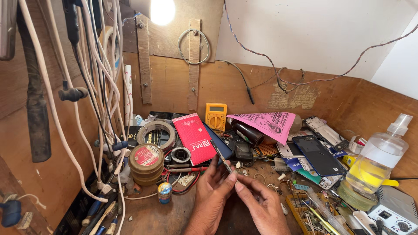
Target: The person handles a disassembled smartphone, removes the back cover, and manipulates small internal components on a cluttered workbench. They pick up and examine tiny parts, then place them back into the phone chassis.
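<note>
The left hand (213, 182) and right hand (257, 198) pinch a thin tool (223, 162) (fingers closed on it); a red box (194, 137) lies just behind.

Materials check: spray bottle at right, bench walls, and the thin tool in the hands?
Spray bottle: clear glossy plastic, by its see-through body; yellowish liquid shows inside.
Bench walls: matte brown wood board, likely plywood; scuffed.
Thin tool, held by left hand and right hand: dark, probably metal; too small to confirm.
</note>
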